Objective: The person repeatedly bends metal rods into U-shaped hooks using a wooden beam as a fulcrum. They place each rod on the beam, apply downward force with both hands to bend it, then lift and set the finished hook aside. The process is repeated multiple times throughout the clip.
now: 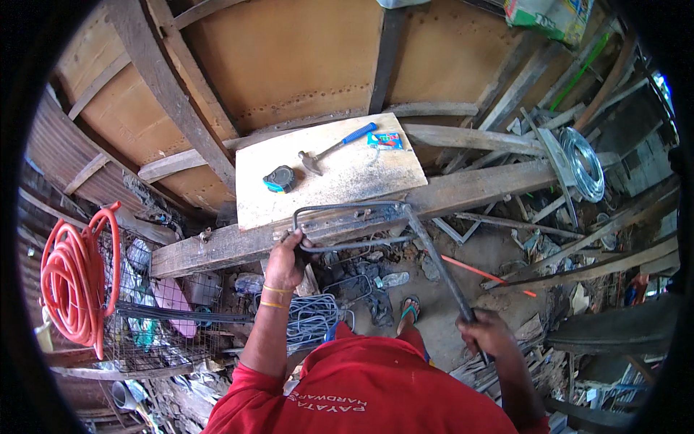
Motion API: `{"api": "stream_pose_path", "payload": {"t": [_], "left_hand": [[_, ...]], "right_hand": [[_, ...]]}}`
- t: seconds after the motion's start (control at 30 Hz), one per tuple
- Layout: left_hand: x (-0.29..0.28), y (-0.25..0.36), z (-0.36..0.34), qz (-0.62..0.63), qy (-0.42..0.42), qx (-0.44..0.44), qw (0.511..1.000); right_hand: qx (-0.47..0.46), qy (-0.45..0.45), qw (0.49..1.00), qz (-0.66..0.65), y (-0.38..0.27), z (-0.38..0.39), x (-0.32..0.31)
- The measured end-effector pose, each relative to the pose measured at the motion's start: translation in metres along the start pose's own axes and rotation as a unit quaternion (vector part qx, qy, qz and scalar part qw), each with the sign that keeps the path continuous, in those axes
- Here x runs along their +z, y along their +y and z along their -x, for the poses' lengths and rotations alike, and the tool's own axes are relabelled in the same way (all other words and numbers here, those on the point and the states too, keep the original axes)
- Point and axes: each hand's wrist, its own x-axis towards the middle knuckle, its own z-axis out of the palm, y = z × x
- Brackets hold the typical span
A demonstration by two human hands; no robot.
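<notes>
My left hand (285, 262) is closed round one side of a bent steel rod (340, 207), shaped like an open rectangle over the thick wooden beam (195, 253). My right hand (488, 334) grips the lower end of a long dark metal bar (442, 266), slanting up to the far right corner of the rod; how the two join is too small to tell. Beyond the beam, a pale plywood board (340, 177) carries a claw hammer (332, 148) with a blue handle, a black and blue tape measure (279, 179) and a small blue packet (385, 141).
Several bent rod frames (312, 318) lie piled below my left arm, near straight dark rods (184, 312). An orange hose (76, 282) hangs coiled at left beside a wire cage (155, 325). Coiled silver wire (584, 165) hangs at right. Wooden beams (593, 239) and scrap crowd the right side.
</notes>
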Motion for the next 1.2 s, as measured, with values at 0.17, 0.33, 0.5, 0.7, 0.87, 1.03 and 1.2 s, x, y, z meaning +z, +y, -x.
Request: {"api": "stream_pose_path", "payload": {"t": [0.17, 0.33, 0.5, 0.7, 0.87, 1.03, 1.2], "left_hand": [[0.019, -0.004, 0.036, 0.015, -0.072, 0.023, 0.997], [0.032, 0.003, 0.057, -0.014, -0.102, 0.094, 0.99], [0.028, 0.002, 0.094, 0.087, -0.187, 0.117, 0.971], [0.022, -0.101, 0.082, -0.162, 0.042, -0.047, 0.985], [0.041, -0.211, 0.066, 0.066, 0.107, -0.063, 0.99], [0.066, -0.26, 0.039, 0.112, 0.123, -0.08, 0.983], [0.082, -0.279, 0.03, 0.113, 0.145, -0.094, 0.979]], "right_hand": [[-0.018, 0.039, 0.999, 0.018, 0.053, -0.011, -0.001], [-0.106, 0.07, 0.988, 0.088, 0.092, -0.031, -0.041], [-0.142, 0.121, 0.965, 0.184, 0.081, -0.074, -0.129], [-0.253, 0.145, 0.846, 0.447, -0.008, -0.127, -0.209], [-0.22, 0.152, 0.731, 0.628, -0.127, -0.179, -0.217], [-0.249, 0.101, 0.673, 0.689, -0.199, -0.224, -0.228], [-0.254, 0.176, 0.647, 0.698, -0.203, -0.261, -0.315]]}}
